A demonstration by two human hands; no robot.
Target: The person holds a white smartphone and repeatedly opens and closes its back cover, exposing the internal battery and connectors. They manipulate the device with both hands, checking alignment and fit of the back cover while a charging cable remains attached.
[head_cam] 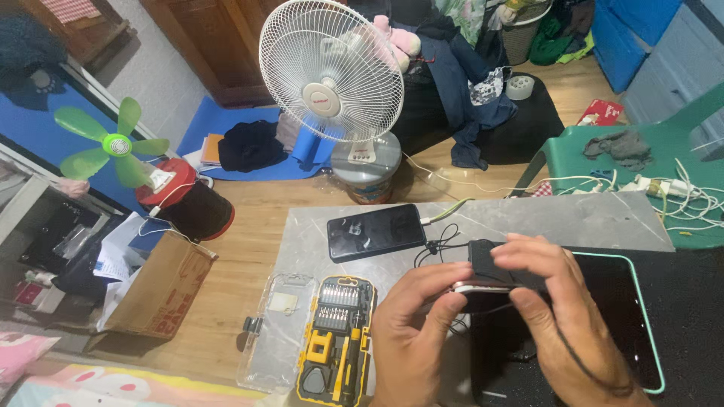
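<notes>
Two hands [483,316] over grey table [573,218], cluttered room

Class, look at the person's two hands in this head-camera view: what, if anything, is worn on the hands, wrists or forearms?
Nothing is worn. The left hand and right hand are bare: no gloves, and no rings or watch that can be seen. No sleeves reach the visible parts of the forearms. A thin black cable drapes across the right wrist.

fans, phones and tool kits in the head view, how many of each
fans: 2, a white fan and a green fan
phones: 2, one flat on the table, one held in the left hand and right hand
tool kits: 1, a yellow kit, open
total: 5
</notes>
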